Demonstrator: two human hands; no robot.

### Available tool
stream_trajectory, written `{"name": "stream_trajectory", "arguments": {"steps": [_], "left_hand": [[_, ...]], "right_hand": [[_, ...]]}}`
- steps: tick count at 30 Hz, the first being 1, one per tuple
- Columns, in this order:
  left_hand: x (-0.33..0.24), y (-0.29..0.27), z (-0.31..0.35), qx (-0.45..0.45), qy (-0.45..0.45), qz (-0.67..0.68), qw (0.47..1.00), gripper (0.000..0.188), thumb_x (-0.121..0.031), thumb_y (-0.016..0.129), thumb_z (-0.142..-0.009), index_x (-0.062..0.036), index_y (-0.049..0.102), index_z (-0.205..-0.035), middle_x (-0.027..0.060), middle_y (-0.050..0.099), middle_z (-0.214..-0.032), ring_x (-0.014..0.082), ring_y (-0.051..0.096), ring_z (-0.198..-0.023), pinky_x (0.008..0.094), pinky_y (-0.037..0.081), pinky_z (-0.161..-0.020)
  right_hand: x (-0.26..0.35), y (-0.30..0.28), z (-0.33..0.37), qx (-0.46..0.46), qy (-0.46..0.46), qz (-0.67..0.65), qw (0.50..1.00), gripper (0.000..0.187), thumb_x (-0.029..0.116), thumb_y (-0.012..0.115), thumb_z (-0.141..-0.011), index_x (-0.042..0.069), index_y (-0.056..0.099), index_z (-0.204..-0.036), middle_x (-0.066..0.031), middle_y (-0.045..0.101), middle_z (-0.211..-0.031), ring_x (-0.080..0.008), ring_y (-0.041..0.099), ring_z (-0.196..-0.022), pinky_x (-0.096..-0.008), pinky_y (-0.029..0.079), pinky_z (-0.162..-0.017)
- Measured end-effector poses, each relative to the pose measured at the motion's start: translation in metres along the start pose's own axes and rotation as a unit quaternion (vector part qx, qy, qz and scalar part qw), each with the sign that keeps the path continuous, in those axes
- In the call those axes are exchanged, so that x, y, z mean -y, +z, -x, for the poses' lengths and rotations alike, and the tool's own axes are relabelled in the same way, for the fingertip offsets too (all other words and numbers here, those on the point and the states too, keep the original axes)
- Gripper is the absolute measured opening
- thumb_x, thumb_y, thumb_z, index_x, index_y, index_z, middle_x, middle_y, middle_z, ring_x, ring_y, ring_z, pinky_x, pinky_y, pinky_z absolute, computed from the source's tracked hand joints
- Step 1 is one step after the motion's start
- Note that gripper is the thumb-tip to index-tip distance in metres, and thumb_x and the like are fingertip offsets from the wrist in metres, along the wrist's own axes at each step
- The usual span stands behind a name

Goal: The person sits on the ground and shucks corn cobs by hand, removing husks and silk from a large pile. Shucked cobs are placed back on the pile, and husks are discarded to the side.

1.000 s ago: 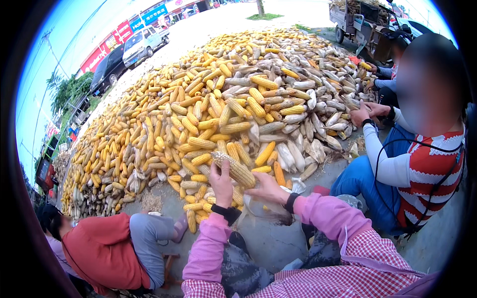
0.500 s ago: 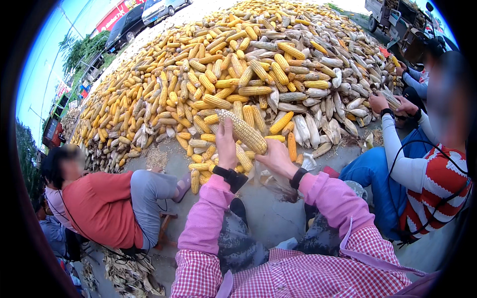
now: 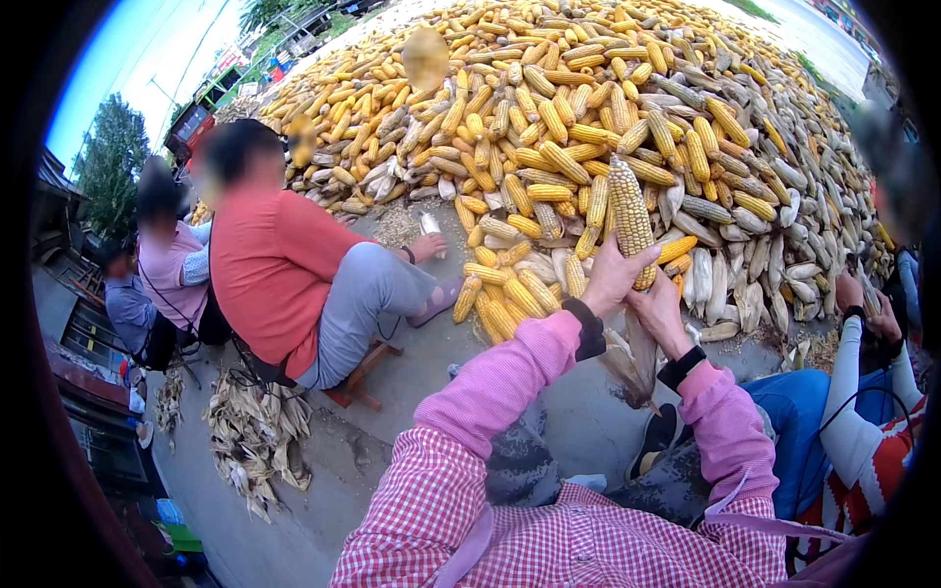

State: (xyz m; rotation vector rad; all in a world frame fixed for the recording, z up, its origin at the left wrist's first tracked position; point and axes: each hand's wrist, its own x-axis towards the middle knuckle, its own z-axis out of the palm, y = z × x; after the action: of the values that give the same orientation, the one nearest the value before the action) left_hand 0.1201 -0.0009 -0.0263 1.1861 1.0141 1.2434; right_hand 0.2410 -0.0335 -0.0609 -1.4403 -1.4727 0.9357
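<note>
A yellow corn cob (image 3: 630,211) stands nearly upright in front of me, its upper part bare of husk. My left hand (image 3: 614,276) is closed around its lower end, the thumb lying across the kernels. Just below and to the right, my right hand (image 3: 663,318) is closed on dry husk (image 3: 632,365) at the cob's base. The husk hangs down beneath my hands, and my fingers hide where it joins the cob. Behind the cob rises a large corn pile (image 3: 549,127), with a few loose husked cobs (image 3: 505,294) at its near edge.
At left, a person in a red top (image 3: 294,265) sits on a low wooden stool (image 3: 363,377), one hand near a pale cob (image 3: 429,230). Other people sit farther left and at right. A heap of husks (image 3: 257,436) lies on the concrete floor (image 3: 333,510).
The view has turned left. The cob has swung from a slant to nearly upright. My left hand has shifted to its lower end, and the right hand now sits below it on the husk.
</note>
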Motion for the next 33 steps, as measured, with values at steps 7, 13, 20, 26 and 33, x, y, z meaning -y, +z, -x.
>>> {"name": "stream_trajectory", "arguments": {"steps": [7, 13, 20, 26, 33], "left_hand": [[-0.013, -0.002, 0.011, -0.008, 0.043, 0.018, 0.999, 0.07, -0.02, 0.081, -0.072, 0.0005, 0.049, -0.131, 0.0129, 0.067, -0.109, 0.0207, 0.065, -0.097, 0.0336, 0.051, -0.09], [-0.018, -0.004, 0.019, -0.038, 0.049, -0.066, 0.996, 0.062, -0.02, 0.078, -0.074, 0.0021, 0.051, -0.126, 0.0108, 0.065, -0.107, 0.0186, 0.063, -0.097, 0.0335, 0.051, -0.087], [-0.018, -0.001, 0.016, -0.096, 0.035, -0.094, 0.99, 0.055, -0.021, 0.076, -0.072, 0.0044, 0.054, -0.117, 0.0196, 0.068, -0.096, 0.0302, 0.068, -0.088, 0.0377, 0.053, -0.082], [-0.015, -0.013, 0.014, -0.064, 0.018, -0.06, 0.996, 0.046, -0.015, 0.073, -0.072, 0.0041, 0.056, -0.11, 0.0139, 0.067, -0.092, 0.0224, 0.065, -0.084, 0.0358, 0.051, -0.08], [-0.011, -0.018, 0.008, -0.058, 0.016, -0.035, 0.998, 0.038, -0.018, 0.073, -0.072, 0.0028, 0.061, -0.101, 0.0137, 0.068, -0.086, 0.0238, 0.065, -0.079, 0.0362, 0.053, -0.076]], "right_hand": [[0.003, 0.016, 0.005, 0.065, 0.027, -0.145, 0.987, 0.038, 0.005, 0.071, -0.084, -0.004, 0.06, -0.119, -0.0083, 0.068, -0.112, -0.0163, 0.065, -0.096, -0.0303, 0.051, -0.087], [-0.01, 0.018, 0.008, 0.067, -0.01, -0.163, 0.984, 0.03, 0.004, 0.063, -0.088, -0.004, 0.059, -0.117, -0.007, 0.067, -0.109, -0.0134, 0.064, -0.094, -0.028, 0.051, -0.081], [-0.004, 0.018, 0.017, 0.065, -0.009, -0.109, 0.992, 0.013, 0.009, 0.057, -0.09, -0.001, 0.063, -0.085, 0.0009, 0.061, -0.069, -0.0059, 0.052, -0.057, -0.0241, 0.038, -0.049], [-0.017, 0.02, 0.014, 0.093, -0.033, -0.09, 0.991, 0.019, 0.011, 0.067, -0.089, -0.002, 0.065, -0.102, -0.0016, 0.067, -0.088, -0.0068, 0.058, -0.072, -0.024, 0.045, -0.06], [0.002, 0.008, 0.015, 0.147, -0.01, -0.053, 0.988, 0.02, 0.006, 0.063, -0.087, -0.004, 0.063, -0.104, -0.0048, 0.069, -0.093, -0.0108, 0.062, -0.08, -0.0274, 0.048, -0.069]]}}
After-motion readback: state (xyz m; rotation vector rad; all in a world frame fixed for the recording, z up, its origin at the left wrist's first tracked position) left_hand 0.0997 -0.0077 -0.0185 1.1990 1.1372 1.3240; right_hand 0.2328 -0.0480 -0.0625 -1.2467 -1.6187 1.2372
